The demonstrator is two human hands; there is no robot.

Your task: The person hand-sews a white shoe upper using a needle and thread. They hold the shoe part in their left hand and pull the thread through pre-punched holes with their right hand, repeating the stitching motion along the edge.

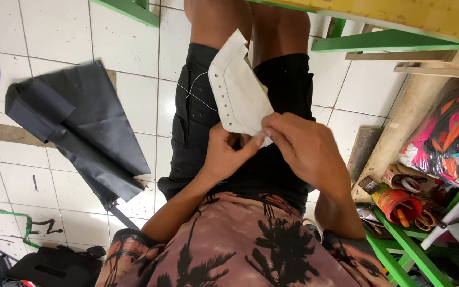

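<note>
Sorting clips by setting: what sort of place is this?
Likely a small sewing or shoe-making workshop: both hands work a punched white piece trailing thread, dark sheet material lies on the tiled floor, green shelves hold supplies.

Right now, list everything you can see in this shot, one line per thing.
white punched piece: one, white with a row of holes, held over the lap
thread: one, white, trailing off the piece's left edge
dark sheet material: one folded piece, black, on the tiled floor at left
floor tiles: many, white
green frame: green bars, top right
red cup: one, red, on the cluttered shelf at right
colourful bundle: one, pink, orange and black, far right
black shorts: one, black, on the person
left hand: fingers pinching the piece's lower edge
right hand: gripping the piece's lower corner
</note>
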